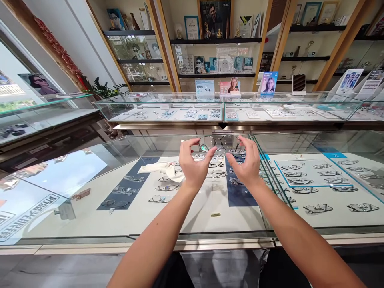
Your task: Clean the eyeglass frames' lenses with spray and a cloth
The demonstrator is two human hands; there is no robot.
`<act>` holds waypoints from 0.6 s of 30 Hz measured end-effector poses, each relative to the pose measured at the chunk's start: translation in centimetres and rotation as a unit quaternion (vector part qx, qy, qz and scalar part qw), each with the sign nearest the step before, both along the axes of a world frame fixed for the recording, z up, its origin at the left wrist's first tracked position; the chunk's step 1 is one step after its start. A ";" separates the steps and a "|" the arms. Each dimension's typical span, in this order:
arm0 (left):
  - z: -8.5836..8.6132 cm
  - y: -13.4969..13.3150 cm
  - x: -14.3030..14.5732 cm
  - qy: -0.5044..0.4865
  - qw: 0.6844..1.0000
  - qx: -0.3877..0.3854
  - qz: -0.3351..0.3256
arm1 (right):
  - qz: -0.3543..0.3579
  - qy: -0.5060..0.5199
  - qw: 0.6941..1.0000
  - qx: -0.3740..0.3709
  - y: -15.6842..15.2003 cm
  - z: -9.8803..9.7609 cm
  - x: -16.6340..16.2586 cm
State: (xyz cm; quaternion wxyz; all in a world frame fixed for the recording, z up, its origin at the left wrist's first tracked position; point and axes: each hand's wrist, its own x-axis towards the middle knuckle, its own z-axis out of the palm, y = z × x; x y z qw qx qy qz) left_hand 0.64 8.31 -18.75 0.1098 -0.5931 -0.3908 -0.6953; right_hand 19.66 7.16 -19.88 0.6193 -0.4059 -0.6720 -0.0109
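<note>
Glass: the clear-topped desk [210, 229] runs across the foreground of an optician's shop, its front rim closest to the camera.
Held item: dark, thin-rimmed spectacles [221, 141] are raised level above the desk's far edge, between the two hands, lenses facing the camera.
Left hand: the left hand [194, 168] has its fingers [187, 145] clenched lightly on the left end of the frame, thumb beneath, arm stretched out bare over the glass.
Right hand: the right hand [248, 166] mirrors it, fingers [244, 141] pinching the right end of the frame.
Under the glass: rows of display frames [216, 174] lie on a pale lining, some across a dark blue strip [240, 194] directly below the hands.
Cloth: a crumpled white cloth [163, 169] lies just left of the left hand; whether it rests on or under the glass cannot be told.
Small piece: a short gold-coloured bar [215, 215] sits nearer the camera, between the forearms.
Background: a second glass case [222, 116] stands behind, topped by printed placards [268, 83], with wall shelves [216, 40] of pictures and certificates above.
</note>
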 end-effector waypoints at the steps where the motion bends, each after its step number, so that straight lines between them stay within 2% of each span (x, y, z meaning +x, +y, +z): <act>1: 0.0 0.0 0.0 0.004 1.000 0.002 0.002 | -0.007 -0.003 1.000 0.004 0.1 -0.1 -0.1; 6: -0.1 0.0 0.0 0.008 1.000 -0.013 0.013 | -0.029 -0.002 0.999 0.039 0.6 -0.4 -0.2; 13: -0.5 0.2 0.0 0.031 0.999 -0.022 -0.006 | -0.051 -0.009 0.998 0.037 0.4 0.0 -0.1; 18: -0.7 0.3 0.2 0.014 0.999 -0.033 0.004 | -0.055 -0.031 0.997 0.045 0.3 0.0 -0.3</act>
